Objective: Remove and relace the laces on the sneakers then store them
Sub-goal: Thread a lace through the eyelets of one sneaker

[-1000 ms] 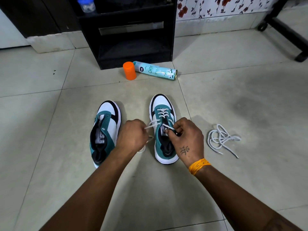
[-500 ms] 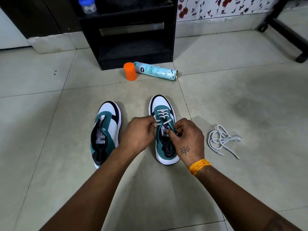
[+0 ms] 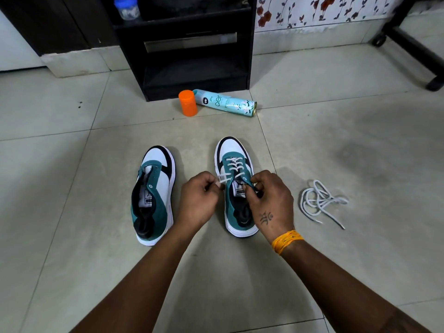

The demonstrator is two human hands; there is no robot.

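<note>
Two teal, white and black sneakers stand side by side on the tiled floor. The left sneaker (image 3: pixel 153 195) has no lace and its tongue lies open. The right sneaker (image 3: pixel 234 174) carries a white lace (image 3: pixel 233 165) crossed through its front eyelets. My left hand (image 3: pixel 200 200) pinches one end of that lace just left of the shoe. My right hand (image 3: pixel 271 200) rests on the shoe's right side, fingers closed at an upper eyelet where the other lace end runs. A second white lace (image 3: pixel 318 200) lies loose in a tangle on the floor to the right.
An orange cap (image 3: pixel 188 102) and a teal spray can (image 3: pixel 225 105) lying on its side sit beyond the sneakers. Behind them stands a black shelf unit (image 3: pixel 189 44) with a blue-lidded jar (image 3: pixel 126 7). A black chair base (image 3: pixel 415 49) reaches in at the far right.
My left hand swung in toward the right sneaker's eyelets and now sits close beside them with the lace end. My right hand stayed at the upper eyelet.
</note>
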